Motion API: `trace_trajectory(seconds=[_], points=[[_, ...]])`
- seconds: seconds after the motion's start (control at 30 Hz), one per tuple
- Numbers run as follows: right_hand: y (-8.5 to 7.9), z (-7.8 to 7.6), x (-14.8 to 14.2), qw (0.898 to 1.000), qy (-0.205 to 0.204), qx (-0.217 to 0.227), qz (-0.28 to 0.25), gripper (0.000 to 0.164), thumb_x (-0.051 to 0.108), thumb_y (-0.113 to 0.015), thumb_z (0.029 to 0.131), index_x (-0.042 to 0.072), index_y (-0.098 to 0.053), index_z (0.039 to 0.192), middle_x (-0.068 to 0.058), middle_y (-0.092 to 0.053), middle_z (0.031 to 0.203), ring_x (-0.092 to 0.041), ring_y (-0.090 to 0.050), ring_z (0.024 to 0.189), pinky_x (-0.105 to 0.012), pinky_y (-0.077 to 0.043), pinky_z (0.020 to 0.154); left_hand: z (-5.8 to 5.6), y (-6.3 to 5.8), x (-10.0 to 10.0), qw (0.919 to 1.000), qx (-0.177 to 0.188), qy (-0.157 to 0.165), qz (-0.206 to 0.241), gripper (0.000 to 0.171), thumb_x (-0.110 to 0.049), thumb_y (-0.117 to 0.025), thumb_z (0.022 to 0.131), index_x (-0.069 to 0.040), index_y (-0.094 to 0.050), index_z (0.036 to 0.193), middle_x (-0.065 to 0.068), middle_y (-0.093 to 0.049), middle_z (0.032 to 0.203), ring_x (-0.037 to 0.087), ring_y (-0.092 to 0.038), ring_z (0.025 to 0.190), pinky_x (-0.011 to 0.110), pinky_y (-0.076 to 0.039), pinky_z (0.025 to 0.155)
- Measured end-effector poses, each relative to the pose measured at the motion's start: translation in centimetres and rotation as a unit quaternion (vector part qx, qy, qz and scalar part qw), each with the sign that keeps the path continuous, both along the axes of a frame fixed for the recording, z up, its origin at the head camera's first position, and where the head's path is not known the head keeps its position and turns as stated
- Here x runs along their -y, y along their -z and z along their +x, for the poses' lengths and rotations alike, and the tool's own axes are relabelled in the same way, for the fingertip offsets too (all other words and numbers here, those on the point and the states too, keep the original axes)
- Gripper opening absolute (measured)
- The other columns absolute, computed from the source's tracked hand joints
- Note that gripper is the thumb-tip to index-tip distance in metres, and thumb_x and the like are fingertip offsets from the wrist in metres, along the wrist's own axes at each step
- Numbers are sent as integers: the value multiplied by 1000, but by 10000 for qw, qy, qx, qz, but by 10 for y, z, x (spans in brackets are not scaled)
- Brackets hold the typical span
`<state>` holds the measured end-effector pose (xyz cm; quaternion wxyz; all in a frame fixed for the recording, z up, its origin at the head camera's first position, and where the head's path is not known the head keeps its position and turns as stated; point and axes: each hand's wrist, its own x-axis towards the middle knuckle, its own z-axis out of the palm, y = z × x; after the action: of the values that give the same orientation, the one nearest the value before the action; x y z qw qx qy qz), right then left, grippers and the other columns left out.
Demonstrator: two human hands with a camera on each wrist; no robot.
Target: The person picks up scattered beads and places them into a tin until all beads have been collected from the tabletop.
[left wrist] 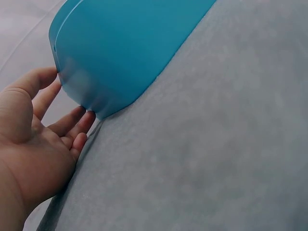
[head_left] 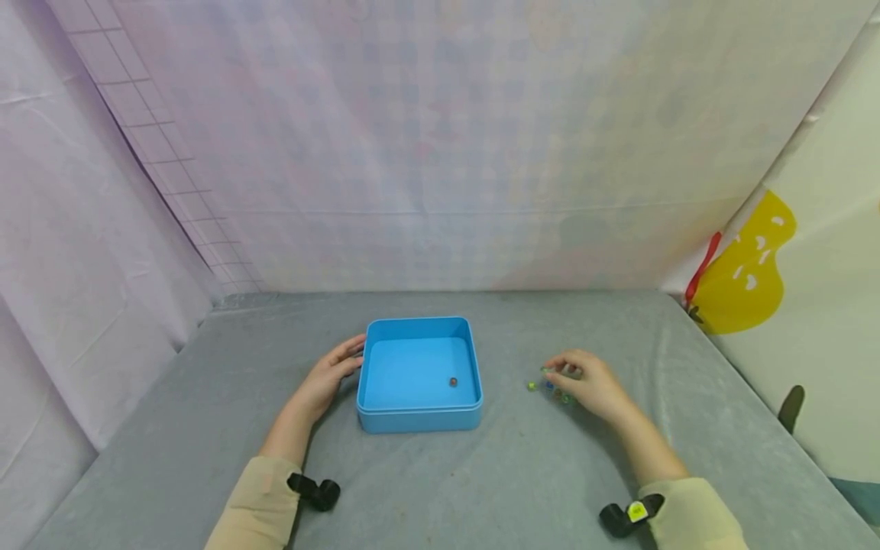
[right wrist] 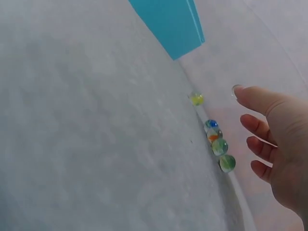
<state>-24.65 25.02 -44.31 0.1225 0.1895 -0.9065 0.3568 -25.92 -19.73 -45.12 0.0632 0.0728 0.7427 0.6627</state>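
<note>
A light-blue square box stands open-topped on the grey cloth, with one reddish-brown marble inside near its right side. My left hand rests its spread fingertips on the box's left wall, as the left wrist view shows up close. To the right of the box, my right hand pinches a small greenish glass marble between thumb and index finger; the thumb mostly hides it in the right wrist view. Just below that hand lie several marbles: a yellow marble, a blue marble, an orange marble and green marbles.
Grey cloth covers the table. A pale checked curtain hangs behind it, and white cloth closes the left side. On the right, a pale sheet carries a yellow printed shape.
</note>
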Motion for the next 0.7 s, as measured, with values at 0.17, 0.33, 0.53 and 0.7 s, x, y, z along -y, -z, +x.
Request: trace_trajectory(seconds=[0.17, 0.33, 0.53, 0.7], points=[[-3, 1, 8, 9996, -204, -197, -63, 11, 13, -74, 85, 10, -73, 96, 2, -62, 87, -20, -53, 83, -34, -43, 68, 0, 0, 0, 10000, 19, -17, 9, 51, -18, -52, 100, -9, -37, 147, 13, -33, 150, 29, -25, 138, 53, -19, 108], [-6, 0, 17, 9988, -341, -339, -26, 10, 13, -74, 85, 12, -73, 95, 4, -63, 87, -20, -52, 83, -38, -40, 71, 0, 0, -1, 10000, 35, -35, 7, 51, -18, -53, 99, -10, -38, 147, 12, -34, 150, 29, -26, 138, 52, -20, 108], [-10, 0, 27, 9980, -484, -394, -90, 10, 13, -74, 85, 12, -73, 95, 4, -62, 87, -23, -52, 83, -41, -40, 72, -1, 0, -1, 10000, 52, -33, 3, 51, -19, -53, 99, -10, -38, 147, 13, -34, 150, 29, -26, 138, 53, -20, 107], [-13, 0, 33, 9983, -481, -332, -66, 10, 12, -74, 85, 12, -73, 94, 4, -63, 89, -22, -52, 85, -41, -41, 73, -2, 1, 0, 10000, 72, -10, -15, 51, -19, -52, 100, -9, -37, 147, 13, -33, 150, 30, -25, 138, 54, -19, 108]])
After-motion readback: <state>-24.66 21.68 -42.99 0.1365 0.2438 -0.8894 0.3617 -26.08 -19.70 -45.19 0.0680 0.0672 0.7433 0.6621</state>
